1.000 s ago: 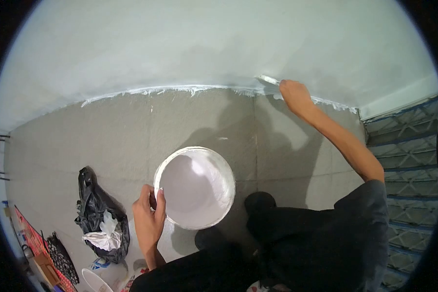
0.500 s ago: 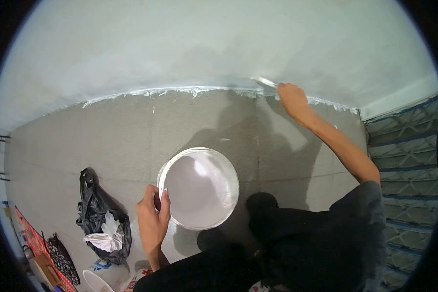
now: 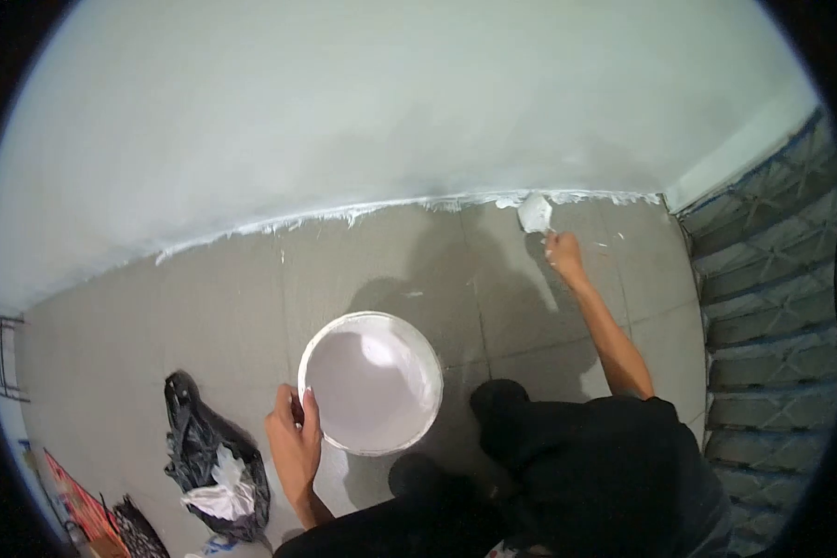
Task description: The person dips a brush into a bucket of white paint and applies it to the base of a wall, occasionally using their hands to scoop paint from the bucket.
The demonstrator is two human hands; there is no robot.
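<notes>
A white bucket (image 3: pixel 372 383) of pale paint stands on the tiled floor, its rim gripped at the left by my left hand (image 3: pixel 295 437), thumb inside and fingers outside. Out to the right, my right hand (image 3: pixel 564 258) is closed round the handle of a paintbrush (image 3: pixel 536 213). The brush's wide white head is over the floor, right by the foot of the pale wall (image 3: pixel 344 112). A ragged line of white paint (image 3: pixel 316 216) runs along the joint between wall and floor.
A black plastic bag (image 3: pixel 195 437) with a white crumpled bag (image 3: pixel 225 490) lies at the left. Metal lattice shutters (image 3: pixel 772 279) line the right side. Red patterned cloth (image 3: pixel 79 498) and a dark patterned item (image 3: pixel 138 525) are at the lower left. My shoes are below the bucket.
My right hand has drawn the brush back from the wall, its head now turned broadside to view. The camera view has shifted, and my left hand still holds the bucket rim.
</notes>
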